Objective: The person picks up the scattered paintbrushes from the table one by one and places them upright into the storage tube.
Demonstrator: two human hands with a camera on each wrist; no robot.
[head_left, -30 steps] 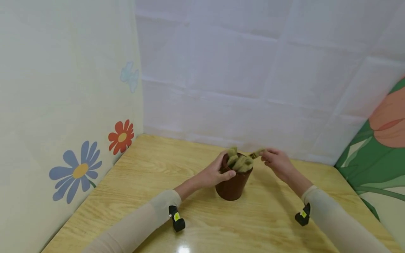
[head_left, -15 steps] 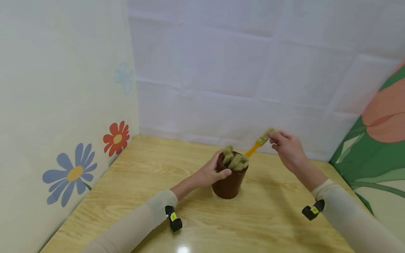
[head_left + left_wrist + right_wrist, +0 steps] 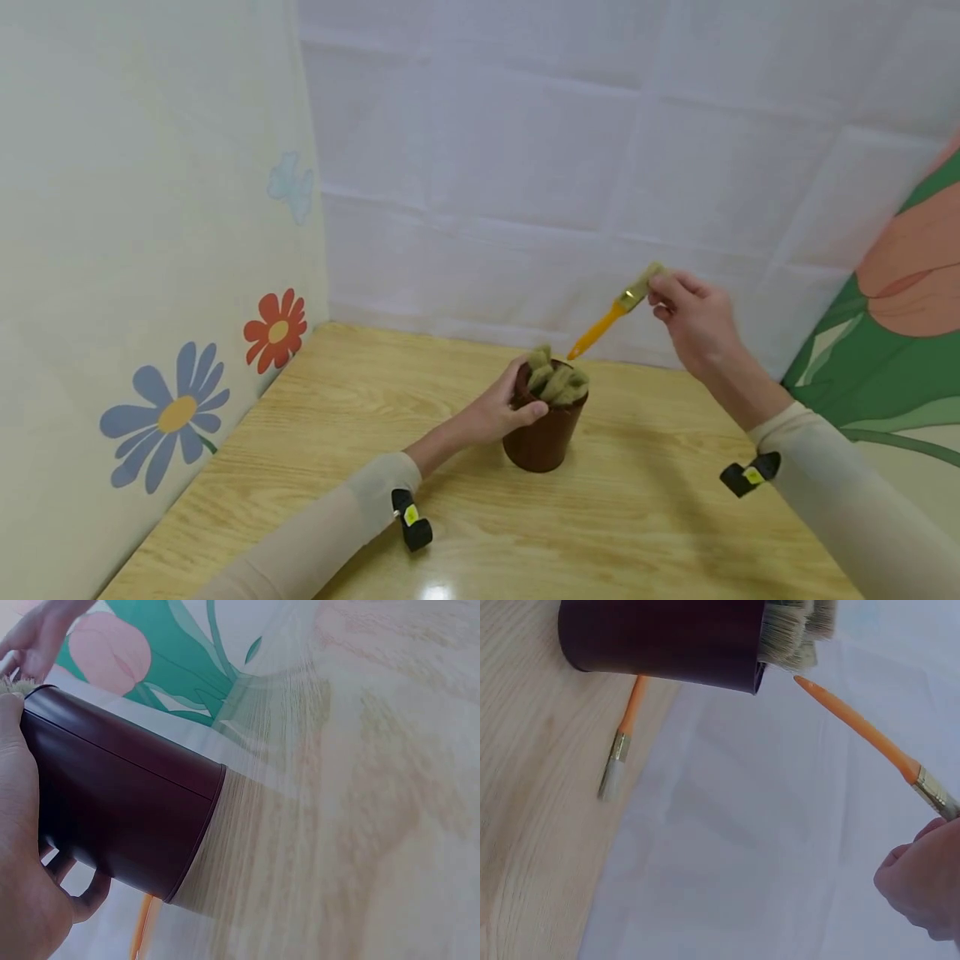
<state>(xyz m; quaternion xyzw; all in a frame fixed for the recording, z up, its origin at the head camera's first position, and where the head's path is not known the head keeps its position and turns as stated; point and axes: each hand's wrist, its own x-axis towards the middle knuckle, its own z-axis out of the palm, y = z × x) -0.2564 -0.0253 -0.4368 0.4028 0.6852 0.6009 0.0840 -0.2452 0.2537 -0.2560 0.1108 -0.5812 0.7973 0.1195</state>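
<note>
My left hand (image 3: 489, 415) grips a dark brown round brush holder (image 3: 542, 443) standing on the table, thumb on the near side of its rim. Several paintbrushes stand in it with their tan bristles (image 3: 564, 387) up. Above and right of the holder, my right hand (image 3: 701, 327) pinches another paintbrush (image 3: 600, 328) by its bristle end. Its orange handle slants down to the left, the tip close to the rim but outside the holder. In the right wrist view, a loose paintbrush (image 3: 632, 712) lies on the table beyond the holder, partly hidden by it.
The wood-grain table (image 3: 360, 400) meets a white creased cloth backdrop (image 3: 480, 167) behind the holder. A flower-printed panel (image 3: 187, 250) borders the left side, and a tulip-printed panel (image 3: 915, 275) the right. Both sleeves carry small black wrist cameras.
My right hand has drawn the paintbrush up and to the right, out of the holder, so its orange handle now shows fully. The left hand keeps its hold on the holder.
</note>
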